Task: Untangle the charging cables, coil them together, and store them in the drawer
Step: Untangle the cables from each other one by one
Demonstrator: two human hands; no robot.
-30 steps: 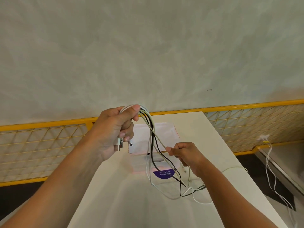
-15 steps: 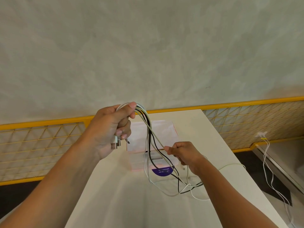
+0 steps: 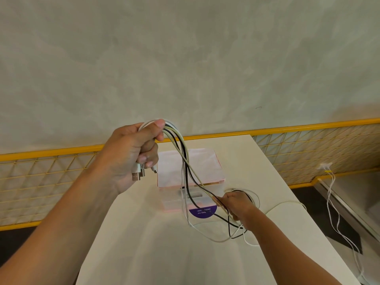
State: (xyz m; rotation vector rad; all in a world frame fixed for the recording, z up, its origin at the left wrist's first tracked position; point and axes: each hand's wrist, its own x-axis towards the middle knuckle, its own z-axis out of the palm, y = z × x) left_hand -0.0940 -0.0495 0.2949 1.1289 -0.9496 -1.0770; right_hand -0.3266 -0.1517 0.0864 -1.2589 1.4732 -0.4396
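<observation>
Charging cables [image 3: 186,171] stretched between two hands over a white table [image 3: 156,254].
Left hand [image 3: 131,153] fists the plug ends high; right hand [image 3: 234,204] grips the strands low, before the pink drawer box [image 3: 203,163] by the far edge. Yellow mesh railing [image 3: 41,182] and grey wall [image 3: 185,58] stand behind.

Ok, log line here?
left hand: grips white and black charging cables | right hand: holds them lower | pink plastic drawer box: behind cables
</observation>
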